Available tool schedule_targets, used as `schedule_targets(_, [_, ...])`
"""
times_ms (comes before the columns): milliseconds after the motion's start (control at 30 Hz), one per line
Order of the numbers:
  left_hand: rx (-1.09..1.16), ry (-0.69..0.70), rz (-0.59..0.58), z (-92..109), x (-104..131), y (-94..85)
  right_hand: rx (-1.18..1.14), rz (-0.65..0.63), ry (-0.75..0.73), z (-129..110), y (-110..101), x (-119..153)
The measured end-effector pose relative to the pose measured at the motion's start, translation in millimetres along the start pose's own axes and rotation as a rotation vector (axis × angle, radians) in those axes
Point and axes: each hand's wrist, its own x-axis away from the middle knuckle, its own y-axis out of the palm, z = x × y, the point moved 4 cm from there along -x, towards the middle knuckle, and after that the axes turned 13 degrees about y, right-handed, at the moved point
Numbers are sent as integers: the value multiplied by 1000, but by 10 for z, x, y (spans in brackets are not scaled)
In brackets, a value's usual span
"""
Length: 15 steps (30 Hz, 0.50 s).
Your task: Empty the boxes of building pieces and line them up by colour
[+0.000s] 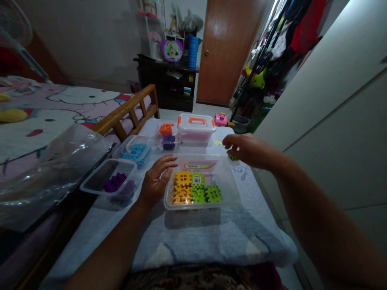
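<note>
A clear plastic box [231, 189] lies in front of me, with yellow blocks [182, 187] and green notched blocks [213, 193] grouped inside it. One green block bears a white printed label [197, 179]. My left hand [157, 177] is at the box's left side, fingers stretched out and holding nothing; whether it touches the rim I cannot tell. To the right of the box, my right hand [246, 149] hovers with its fingers bent and the thumb apart. Just below those fingers a green piece [233, 157] shows, partly hidden by the hand.
Left of the box are tubs with purple pieces [115, 182] and blue pieces [136, 152]. Farther back, a tray holds orange pieces [166, 129] and dark purple ones [168, 141], beside a lidded box with an orange handle [197, 120]. A wooden bed rail [127, 108] borders the left.
</note>
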Motion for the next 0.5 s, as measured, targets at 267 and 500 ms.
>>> schedule_targets(267, [-18,13,-5,-19,15,-8,91,-48,277,1184,854,-571])
schedule_targets(500, [-19,-5,-8,-58,29,-4,227,-177,260,1240,1500,-836])
